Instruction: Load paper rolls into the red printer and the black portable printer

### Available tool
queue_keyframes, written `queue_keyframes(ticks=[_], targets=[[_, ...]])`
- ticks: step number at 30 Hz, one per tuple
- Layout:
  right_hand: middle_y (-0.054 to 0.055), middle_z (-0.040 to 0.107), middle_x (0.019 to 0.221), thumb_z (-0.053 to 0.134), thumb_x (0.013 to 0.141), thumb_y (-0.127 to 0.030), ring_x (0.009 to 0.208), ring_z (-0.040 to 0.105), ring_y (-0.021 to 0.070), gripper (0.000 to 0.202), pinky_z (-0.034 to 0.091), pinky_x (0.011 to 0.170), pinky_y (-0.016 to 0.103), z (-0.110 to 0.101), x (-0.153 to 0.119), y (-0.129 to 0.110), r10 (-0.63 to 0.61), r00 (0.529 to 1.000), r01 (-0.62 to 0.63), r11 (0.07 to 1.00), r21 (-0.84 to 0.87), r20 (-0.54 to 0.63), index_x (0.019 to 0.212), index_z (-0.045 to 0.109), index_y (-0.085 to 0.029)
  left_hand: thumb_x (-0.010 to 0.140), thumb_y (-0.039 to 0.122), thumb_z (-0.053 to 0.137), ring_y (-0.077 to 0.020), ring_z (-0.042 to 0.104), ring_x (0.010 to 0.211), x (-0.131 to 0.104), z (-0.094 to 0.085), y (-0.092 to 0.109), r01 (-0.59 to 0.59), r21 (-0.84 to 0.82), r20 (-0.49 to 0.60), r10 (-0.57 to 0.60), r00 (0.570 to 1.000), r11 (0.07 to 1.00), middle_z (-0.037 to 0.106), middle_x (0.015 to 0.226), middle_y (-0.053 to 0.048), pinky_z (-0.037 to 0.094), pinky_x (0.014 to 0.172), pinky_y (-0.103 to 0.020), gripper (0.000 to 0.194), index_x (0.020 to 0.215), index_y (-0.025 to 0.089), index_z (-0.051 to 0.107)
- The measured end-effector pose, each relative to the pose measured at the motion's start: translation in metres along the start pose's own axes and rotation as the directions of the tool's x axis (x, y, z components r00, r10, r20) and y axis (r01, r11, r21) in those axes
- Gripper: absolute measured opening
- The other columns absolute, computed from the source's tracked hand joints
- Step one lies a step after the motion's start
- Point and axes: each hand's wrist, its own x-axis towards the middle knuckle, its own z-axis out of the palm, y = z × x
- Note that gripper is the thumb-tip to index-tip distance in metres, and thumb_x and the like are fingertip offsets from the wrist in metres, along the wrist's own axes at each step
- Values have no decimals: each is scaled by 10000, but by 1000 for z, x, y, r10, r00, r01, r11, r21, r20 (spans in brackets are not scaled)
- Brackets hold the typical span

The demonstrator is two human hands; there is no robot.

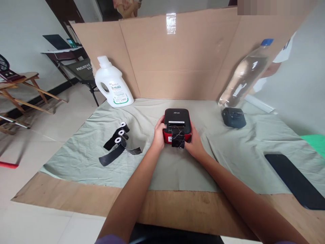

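Note:
A small black and red printer (177, 117) rests on the pale green cloth (177, 173) in the middle of the table. A dark strip (178, 137) hangs out of its front slot. My left hand (159, 133) grips the printer's left side, and my right hand (195, 140) grips its right side near the front corner. Fingers behind the sides are partly hidden. To the left of my left hand, several dark rolls (121, 133) with white cores lie on the cloth, their loose ends partly unrolled.
A white jug (114, 83) and a large clear bottle (245, 76) lean at a cardboard panel (177, 61) behind the cloth. At right are a black box-like device (233, 117), a dark phone-like slab (296, 181) and something green (315, 143). People are partly visible behind the panel.

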Motion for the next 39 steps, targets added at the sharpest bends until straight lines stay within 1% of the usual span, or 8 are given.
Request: queue_keyframes(ticks=[7,12,19,21,24,28,36,39], targets=[[170,480,1483,701,791,-327,1337,474,346,868,366,1140,510,4,-2,11,-42,998,39,997,-63,-46,1545,287,-212,566,151,570,-260,627,1161,13,-1,-4,-43,-34,-33,42,999,998,734,1135,-39,472,994,-343,602,1153,187,699],[120,481,1499,607,846,-352,1344,481,309,726,453,1064,480,-14,-2,15,15,999,-15,1000,-2,43,1525,364,-263,763,321,681,-273,572,1285,4,-13,-18,-64,-89,51,69,996,994,685,1296,-59,420,1105,-386,527,1280,220,658],[61,753,1074,476,931,-322,971,676,242,313,519,890,399,-45,67,-30,8,993,19,972,-236,117,1083,736,-239,815,345,685,-260,518,1359,1,-15,-20,-108,-82,96,115,989,991,613,1413,-68,373,1160,-385,509,1306,216,647],[51,769,973,531,881,-242,907,687,240,243,514,857,377,-35,99,-40,47,949,76,926,-370,312,968,758,-236,815,335,681,-255,513,1365,1,-15,-18,-119,-69,93,125,988,990,602,1426,-66,373,1159,-371,503,1302,212,651],[48,746,793,634,722,-105,799,682,243,156,503,763,338,-10,138,-46,233,785,154,824,-545,574,753,736,-218,823,329,665,-248,500,1377,1,-15,-18,-126,-53,89,131,987,991,594,1435,-60,366,1162,-361,495,1304,214,651],[15,614,537,680,590,-32,565,596,206,178,455,611,308,16,159,-43,436,652,136,737,-662,620,558,631,-199,827,331,665,-258,480,1393,3,-17,-20,-122,-63,102,128,986,991,587,1442,-61,337,1181,-382,500,1315,221,646],[13,678,731,699,765,-287,638,603,181,160,440,598,288,-20,144,-61,281,748,110,841,-529,601,900,728,-206,803,300,685,-274,461,1402,3,-14,-17,-110,-103,80,118,990,989,561,1467,-69,328,1186,-395,496,1290,207,661],[19,690,791,678,793,-411,657,615,181,273,474,589,292,-33,132,-84,185,839,-7,944,-330,511,993,702,-227,803,305,691,-274,458,1404,2,-13,-16,-91,-135,87,103,991,987,563,1464,-54,329,1186,-398,493,1289,225,659]])
